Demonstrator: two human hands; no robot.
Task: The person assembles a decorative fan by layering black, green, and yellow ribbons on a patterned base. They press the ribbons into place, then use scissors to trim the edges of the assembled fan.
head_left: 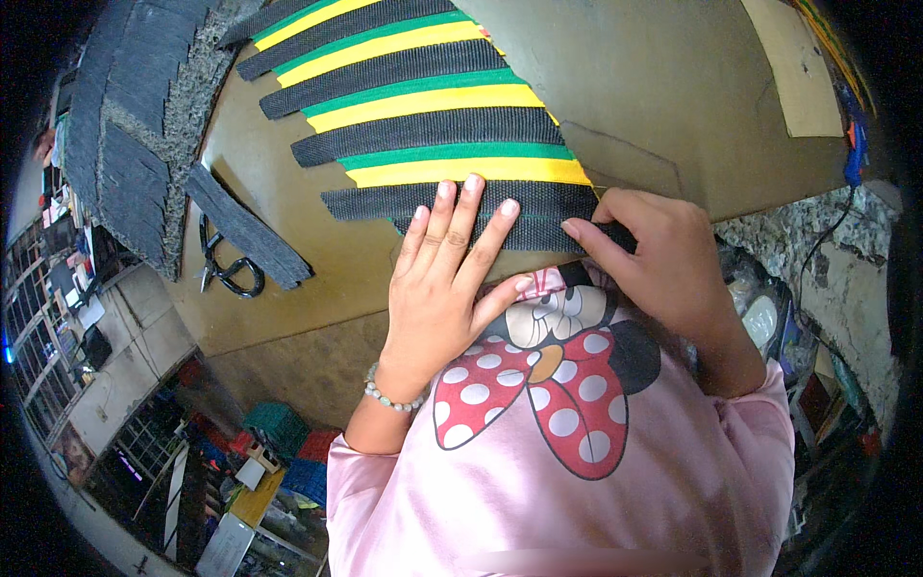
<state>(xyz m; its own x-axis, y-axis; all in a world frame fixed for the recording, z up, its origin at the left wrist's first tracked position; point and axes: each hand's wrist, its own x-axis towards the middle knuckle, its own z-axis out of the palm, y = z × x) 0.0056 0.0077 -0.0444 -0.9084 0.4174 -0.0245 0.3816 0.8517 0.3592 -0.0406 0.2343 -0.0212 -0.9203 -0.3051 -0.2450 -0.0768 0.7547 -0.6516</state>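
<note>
Slanted strips of black, green and yellow webbing lie side by side in a striped panel (pixel 423 130) on the brown tabletop. Their left ends form a stepped edge. My left hand (pixel 437 260) rests flat near the front edge of the table, fingers spread, its fingertips on the nearest black strips. At the right end of the nearest black webbing strip (pixel 538 234), my right hand (pixel 663 250) pinches the strip between thumb and fingers. Part of that strip is hidden under my left hand.
Black-handled scissors (pixel 231 274) lie at the left beside a short dark strip (pixel 248 226). A pile of dark grey strips (pixel 125 125) with frayed ends sits further left. A beige card piece (pixel 793 67) lies at the far right, near coloured cords (pixel 854 144).
</note>
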